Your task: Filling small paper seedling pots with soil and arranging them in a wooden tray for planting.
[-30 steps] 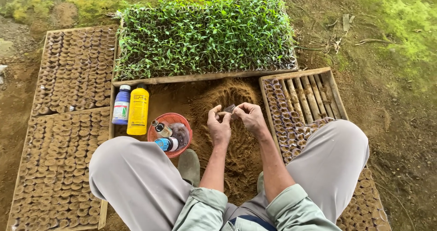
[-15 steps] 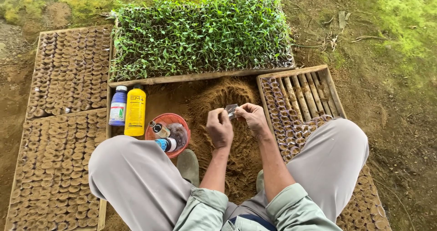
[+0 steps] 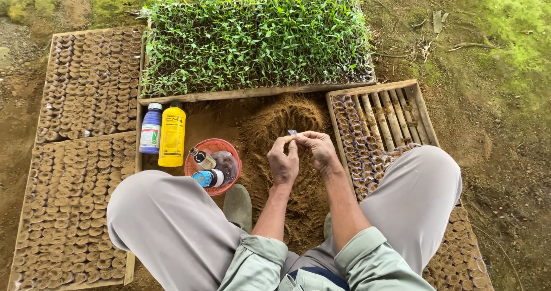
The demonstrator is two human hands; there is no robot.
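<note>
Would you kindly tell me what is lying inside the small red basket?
The red basket holds a small brown bottle and a blue-capped bottle on its side, plus something clear. The person's knee hides the basket's near edge.

Glossy plastic yellow bottle (image 3: 172,136); rough wooden tray (image 3: 396,96); matt crumbly soil pile (image 3: 281,124).

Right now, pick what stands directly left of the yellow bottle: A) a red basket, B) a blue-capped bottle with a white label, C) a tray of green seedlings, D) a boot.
B: the blue-capped bottle stands upright against the left side of the yellow bottle; the red basket lies to its lower right, and the seedling tray sits behind it.
</note>
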